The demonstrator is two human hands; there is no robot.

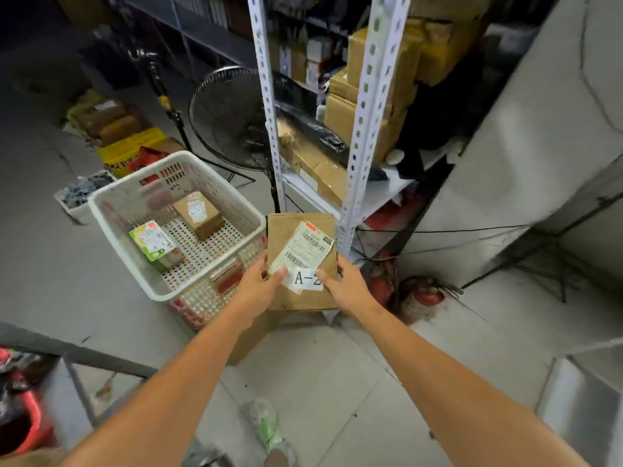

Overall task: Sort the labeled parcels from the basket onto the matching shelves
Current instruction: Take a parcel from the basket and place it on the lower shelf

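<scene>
Both your left hand (259,285) and right hand (348,285) grip a brown cardboard parcel (292,234) marked "A-2", fingers (263,265) curled round its edges.

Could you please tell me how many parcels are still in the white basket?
2: a brown box at the far side and a green-and-white box near the left wall of the basket. None appears hidden.

Dim, flat indoor light; the floor (303,382) just below the parcel (283,230) is brightest. Far up-left of the parcel all goes dark. Edges bow and smear; the parcel's label (301,254) reads sharp.
</scene>
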